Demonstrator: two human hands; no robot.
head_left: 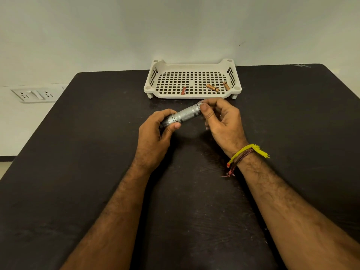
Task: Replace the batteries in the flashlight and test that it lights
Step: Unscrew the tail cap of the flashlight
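Head view: I hold the flashlight (184,116) in both hands above the table (97,152), just in front of the tray (192,64). The silver body lies slanted, its left end lower and nearer me, its right end higher and closer to the tray. My left hand (155,137) wraps the left end, thumb across the front and fingers curled behind, so that end is mostly hidden in my grip. My right hand (224,121) pinches the right end between thumb and fingertips; the thumb tip presses the front of that end, and the other fingers curl behind and below. A yellow thread (247,151) is tied round my right wrist.

In the tray lie 3 small things, all near its front edge: a reddish battery (183,90) left of the middle, a copper battery (212,87) further right, and another (226,86) close to the right wall. None touches another.

On the wall to the left of the table sits a white socket (32,95).
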